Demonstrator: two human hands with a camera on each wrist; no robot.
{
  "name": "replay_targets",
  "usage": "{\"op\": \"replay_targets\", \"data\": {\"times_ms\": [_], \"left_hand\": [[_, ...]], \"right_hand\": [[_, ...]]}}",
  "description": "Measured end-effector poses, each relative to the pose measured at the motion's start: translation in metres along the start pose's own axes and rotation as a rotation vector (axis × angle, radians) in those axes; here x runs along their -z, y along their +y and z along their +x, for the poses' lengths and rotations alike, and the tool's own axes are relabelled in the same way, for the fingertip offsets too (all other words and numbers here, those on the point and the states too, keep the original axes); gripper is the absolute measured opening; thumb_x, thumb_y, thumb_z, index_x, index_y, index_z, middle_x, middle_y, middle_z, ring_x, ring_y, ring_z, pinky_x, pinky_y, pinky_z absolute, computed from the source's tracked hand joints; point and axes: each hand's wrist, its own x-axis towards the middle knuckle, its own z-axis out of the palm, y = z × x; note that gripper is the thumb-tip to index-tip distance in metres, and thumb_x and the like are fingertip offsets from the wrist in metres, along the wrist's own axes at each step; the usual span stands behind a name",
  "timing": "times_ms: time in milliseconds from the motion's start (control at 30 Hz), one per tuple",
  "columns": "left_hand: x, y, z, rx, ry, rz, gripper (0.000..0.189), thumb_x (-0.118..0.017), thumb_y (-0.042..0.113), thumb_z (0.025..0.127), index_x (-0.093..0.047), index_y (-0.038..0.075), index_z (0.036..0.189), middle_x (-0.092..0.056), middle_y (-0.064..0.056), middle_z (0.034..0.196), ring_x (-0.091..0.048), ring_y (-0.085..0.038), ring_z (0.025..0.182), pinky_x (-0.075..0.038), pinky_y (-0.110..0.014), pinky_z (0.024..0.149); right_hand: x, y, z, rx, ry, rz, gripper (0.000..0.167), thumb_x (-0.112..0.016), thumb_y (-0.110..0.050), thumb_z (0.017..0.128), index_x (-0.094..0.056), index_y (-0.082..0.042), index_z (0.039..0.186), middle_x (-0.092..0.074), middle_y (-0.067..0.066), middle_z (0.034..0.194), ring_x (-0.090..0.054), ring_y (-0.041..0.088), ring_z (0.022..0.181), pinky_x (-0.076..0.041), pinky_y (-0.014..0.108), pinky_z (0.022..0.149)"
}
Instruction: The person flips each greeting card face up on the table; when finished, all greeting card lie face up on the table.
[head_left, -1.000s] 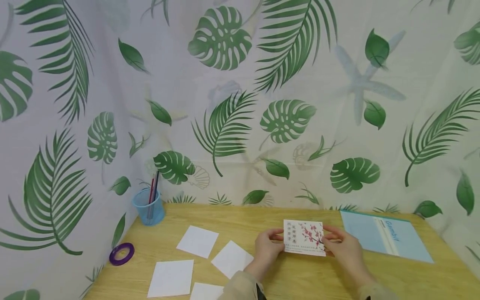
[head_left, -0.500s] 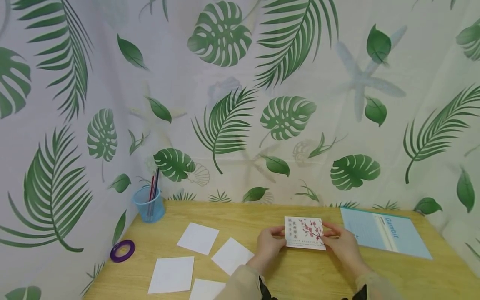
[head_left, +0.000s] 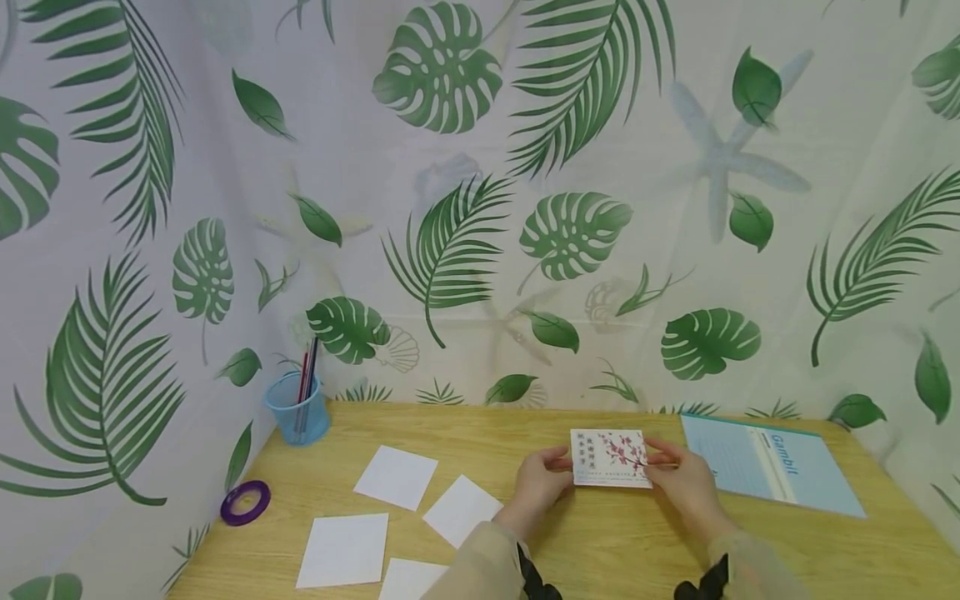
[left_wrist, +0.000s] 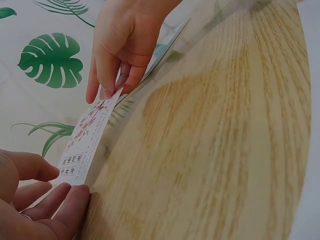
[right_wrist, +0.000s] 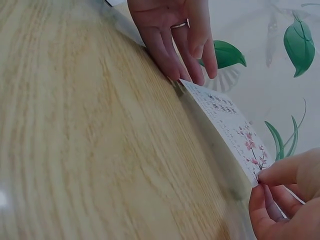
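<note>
A white printed card (head_left: 611,458) with pink blossoms and dark characters is held up over the wooden table, tilted. My right hand (head_left: 684,483) pinches its right edge between thumb and fingers. At the opposite edge is my left hand (head_left: 538,487), its thumb and fingers about the card's left end. In the left wrist view the left hand (left_wrist: 37,200) is close by, with the thumb near the printed characters. The right wrist view shows the right hand (right_wrist: 290,195) gripping the blossom corner. The card's back is hidden.
Several white square papers (head_left: 342,550) lie on the table (head_left: 480,425) to the left. A purple tape roll (head_left: 245,502) and a blue pen cup (head_left: 298,412) with pens stand farther left. A light blue "Gambit" booklet (head_left: 813,471) lies at right, before a leaf-print curtain (head_left: 480,250).
Both hands still hold the card; it has risen slightly in view and leans back more. The head view has shifted a little. The papers and booklet stay in place.
</note>
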Motion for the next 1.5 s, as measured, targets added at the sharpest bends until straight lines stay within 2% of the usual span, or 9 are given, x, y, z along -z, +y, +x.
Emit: {"op": "replay_targets", "data": {"times_ms": [133, 267, 400, 533, 700, 900, 1133, 1333, 1500], "left_hand": [[0.001, 0.000, 0.002, 0.009, -0.019, 0.007, 0.053, -0.061, -0.012, 0.076, -0.062, -0.002, 0.129, -0.072, -0.010, 0.107, -0.063, -0.010, 0.090, -0.056, -0.023, 0.073], [0.000, 0.001, 0.003, -0.020, -0.046, 0.056, 0.052, -0.064, -0.009, 0.078, -0.061, -0.003, 0.130, -0.072, -0.010, 0.109, -0.065, -0.013, 0.097, -0.053, -0.021, 0.075], [-0.002, 0.001, 0.005, -0.043, -0.059, 0.098, 0.051, -0.065, -0.008, 0.079, -0.061, -0.004, 0.130, -0.071, -0.011, 0.109, -0.066, -0.015, 0.097, -0.054, -0.022, 0.079], [-0.004, 0.001, 0.006, -0.026, -0.062, 0.084, 0.053, -0.065, -0.009, 0.078, -0.059, -0.005, 0.130, -0.069, -0.013, 0.111, -0.065, -0.015, 0.097, -0.055, -0.025, 0.082], [-0.003, 0.003, 0.006, 0.000, -0.087, 0.061, 0.057, -0.065, -0.008, 0.079, -0.055, -0.005, 0.135, -0.067, -0.014, 0.115, -0.063, -0.015, 0.100, -0.054, -0.026, 0.085], [0.001, 0.008, 0.003, 0.022, -0.113, 0.034, 0.065, -0.066, -0.006, 0.081, -0.046, -0.006, 0.143, -0.066, -0.017, 0.119, -0.062, -0.015, 0.100, -0.054, -0.027, 0.085], [0.002, 0.006, 0.005, 0.032, -0.120, 0.031, 0.068, -0.067, -0.004, 0.082, -0.042, -0.005, 0.145, -0.066, -0.017, 0.121, -0.063, -0.016, 0.103, -0.054, -0.029, 0.086], [0.004, 0.004, 0.005, 0.040, -0.129, 0.019, 0.069, -0.066, -0.003, 0.084, -0.039, -0.005, 0.147, -0.065, -0.018, 0.124, -0.064, -0.018, 0.105, -0.054, -0.031, 0.088], [0.006, 0.004, 0.004, 0.052, -0.129, 0.024, 0.070, -0.067, -0.002, 0.084, -0.038, -0.005, 0.148, -0.064, -0.017, 0.123, -0.063, -0.017, 0.103, -0.053, -0.031, 0.087]], "right_hand": [[-0.001, 0.003, 0.002, 0.008, -0.012, 0.004, 0.054, -0.064, -0.001, 0.087, -0.051, 0.003, 0.140, -0.064, 0.027, 0.120, -0.063, 0.033, 0.103, -0.047, 0.016, 0.069], [-0.003, 0.006, 0.004, 0.013, -0.007, 0.001, 0.054, -0.064, 0.001, 0.088, -0.050, 0.005, 0.140, -0.063, 0.029, 0.124, -0.062, 0.038, 0.107, -0.049, 0.018, 0.072], [-0.005, 0.008, 0.006, 0.008, 0.007, -0.011, 0.053, -0.063, 0.004, 0.088, -0.050, 0.005, 0.139, -0.063, 0.029, 0.125, -0.061, 0.041, 0.111, -0.055, 0.031, 0.082], [-0.006, 0.008, 0.006, 0.006, 0.004, -0.010, 0.053, -0.062, 0.005, 0.087, -0.050, 0.006, 0.139, -0.062, 0.029, 0.126, -0.059, 0.043, 0.114, -0.054, 0.043, 0.090], [-0.007, 0.009, 0.008, 0.011, 0.004, -0.021, 0.054, -0.063, 0.005, 0.086, -0.049, 0.007, 0.139, -0.062, 0.030, 0.126, -0.060, 0.042, 0.114, -0.055, 0.040, 0.086], [-0.007, 0.012, 0.011, -0.003, 0.008, -0.022, 0.058, -0.064, 0.007, 0.085, -0.046, 0.008, 0.140, -0.063, 0.030, 0.124, -0.064, 0.040, 0.108, -0.056, 0.043, 0.087], [-0.006, 0.013, 0.010, 0.006, -0.010, -0.014, 0.059, -0.064, 0.007, 0.085, -0.045, 0.009, 0.141, -0.063, 0.031, 0.124, -0.065, 0.039, 0.106, -0.058, 0.039, 0.083], [-0.006, 0.008, 0.006, 0.009, -0.045, -0.017, 0.058, -0.063, 0.005, 0.088, -0.042, 0.009, 0.142, -0.060, 0.032, 0.128, -0.062, 0.041, 0.110, -0.057, 0.042, 0.087], [-0.007, 0.005, 0.003, 0.027, -0.041, -0.021, 0.057, -0.062, 0.004, 0.089, -0.042, 0.009, 0.142, -0.058, 0.033, 0.129, -0.062, 0.042, 0.111, -0.056, 0.044, 0.090]]}}
